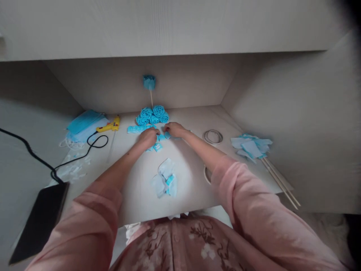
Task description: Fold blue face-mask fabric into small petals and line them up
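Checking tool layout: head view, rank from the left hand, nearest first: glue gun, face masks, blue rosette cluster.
1. Blue rosette cluster: just beyond the left hand.
2. Glue gun: off to its left.
3. Face masks: farther left, past the gun.

Looking forward and down from the person's head, hanging close above the shirt front (175,246), facing across the desktop (191,188) toward the back panel (191,82) farther off; seemingly darkening and blurring along the right edge.
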A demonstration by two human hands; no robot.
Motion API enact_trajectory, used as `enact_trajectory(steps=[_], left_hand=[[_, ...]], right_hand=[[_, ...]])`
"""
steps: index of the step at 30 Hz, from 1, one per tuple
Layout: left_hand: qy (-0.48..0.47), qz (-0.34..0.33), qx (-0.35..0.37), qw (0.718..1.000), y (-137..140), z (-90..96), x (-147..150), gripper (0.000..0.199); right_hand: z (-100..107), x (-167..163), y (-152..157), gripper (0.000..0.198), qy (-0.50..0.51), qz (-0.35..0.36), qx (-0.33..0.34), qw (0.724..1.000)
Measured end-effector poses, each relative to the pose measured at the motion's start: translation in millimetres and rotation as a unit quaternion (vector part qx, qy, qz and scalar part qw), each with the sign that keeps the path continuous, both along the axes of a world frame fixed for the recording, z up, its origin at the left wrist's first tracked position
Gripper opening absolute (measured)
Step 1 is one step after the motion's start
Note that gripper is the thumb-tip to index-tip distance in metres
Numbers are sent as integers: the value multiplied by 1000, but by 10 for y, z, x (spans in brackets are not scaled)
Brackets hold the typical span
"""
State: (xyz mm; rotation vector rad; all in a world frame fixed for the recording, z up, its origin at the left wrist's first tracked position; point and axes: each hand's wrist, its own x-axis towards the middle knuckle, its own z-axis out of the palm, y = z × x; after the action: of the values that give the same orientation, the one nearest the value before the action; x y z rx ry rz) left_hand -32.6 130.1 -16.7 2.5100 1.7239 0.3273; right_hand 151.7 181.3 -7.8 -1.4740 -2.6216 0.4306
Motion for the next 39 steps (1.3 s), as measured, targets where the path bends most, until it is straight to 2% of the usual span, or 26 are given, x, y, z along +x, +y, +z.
enact_trajectory(steps=[3,7,11,14,17,21,26,30,34,39], left_hand=[[-29,-3,-6,1000,7,23,-10,42],[-57,-6,7,998,-11,132,-151,43],[-32,-27,-11,999,-108,249,-339,40],[-11,-35,-43,998,-167,272,-383,37],[0,-18,-47,999,-187,232,-325,30],[7,27,-32,999,-211,151,-163,25],[-3,59,-23,998,-269,170,0,25],[-28,40,-23,999,-296,236,-26,26],[-41,21,35,998,-261,215,11,25],[-43,-108,63,991,-118,160,411,30]], right_hand=[[77,110,-70,33,8,-5,6,1000],[270,368,-190,42,34,-11,28,999],[373,619,-371,41,37,66,6,997],[312,699,-490,56,9,118,-7,993],[189,682,-536,67,-19,98,6,995],[73,599,-503,66,-25,56,24,998],[85,569,-408,60,-16,16,39,999],[147,802,-321,69,24,47,35,998],[116,1068,-284,67,69,55,39,995],[-41,989,-248,81,79,46,32,995]])
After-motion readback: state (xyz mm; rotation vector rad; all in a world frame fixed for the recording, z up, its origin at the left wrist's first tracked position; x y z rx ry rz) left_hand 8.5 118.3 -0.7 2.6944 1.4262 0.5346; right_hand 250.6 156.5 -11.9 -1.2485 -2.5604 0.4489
